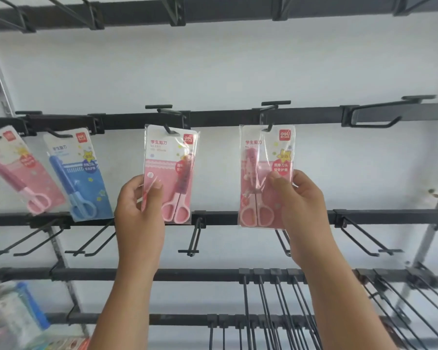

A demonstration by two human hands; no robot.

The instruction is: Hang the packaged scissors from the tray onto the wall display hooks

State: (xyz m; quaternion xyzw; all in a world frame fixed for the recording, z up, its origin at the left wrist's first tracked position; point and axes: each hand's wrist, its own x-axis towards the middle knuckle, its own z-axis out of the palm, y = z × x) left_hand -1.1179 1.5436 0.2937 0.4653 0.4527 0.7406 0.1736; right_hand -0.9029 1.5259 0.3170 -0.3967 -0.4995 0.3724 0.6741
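My left hand (139, 210) pinching a pink scissors pack (171, 173), my right hand (299, 203) gripping another pink pack (266, 173), both hanging from hooks under the black middle rail (225, 117), white wall (213, 72) behind it, blue pack (79, 173) hanging left along it.

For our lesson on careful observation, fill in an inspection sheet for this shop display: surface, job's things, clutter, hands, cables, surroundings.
Surface: white wall with black hook rails.
Job's things: four scissor packs along one rail; left pink pack, blue pack, two pink packs held at hooks.
Clutter: blurred packaged goods lower left.
Hands: left hand grips centre pink pack; right hand grips right pink pack.
Cables: nothing seen.
Surroundings: empty hooks on the rails.
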